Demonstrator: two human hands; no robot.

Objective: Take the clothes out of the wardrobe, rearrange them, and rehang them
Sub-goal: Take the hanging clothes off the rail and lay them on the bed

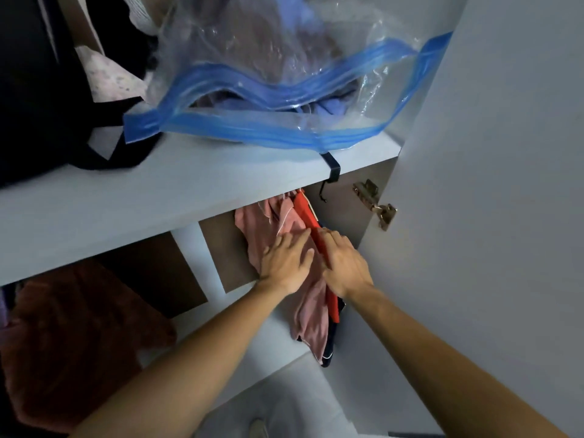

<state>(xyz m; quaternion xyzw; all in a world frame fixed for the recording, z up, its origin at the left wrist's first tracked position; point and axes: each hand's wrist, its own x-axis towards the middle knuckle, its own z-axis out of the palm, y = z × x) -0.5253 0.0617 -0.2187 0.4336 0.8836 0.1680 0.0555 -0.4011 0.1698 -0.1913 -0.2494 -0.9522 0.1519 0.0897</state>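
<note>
Hands [316,260] w/ hanging pink garment [313,308], red one [305,210] beside.

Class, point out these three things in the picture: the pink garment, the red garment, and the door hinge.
pink garment [311,308]: head view, on its lower hanging folds.
red garment [304,209]: head view, on its upper part by the rail.
door hinge [374,203]: head view, on its metal arm.

We see a storage bag [271,58] of clear glossy plastic, crinkled, with a blue plastic seal strip. The shelf [126,197] looks smooth, matt, painted. The door hinge [376,203] is shiny brass-toned metal. The pink garment [278,226] and red garment [305,210] are soft matt cloth.
</note>
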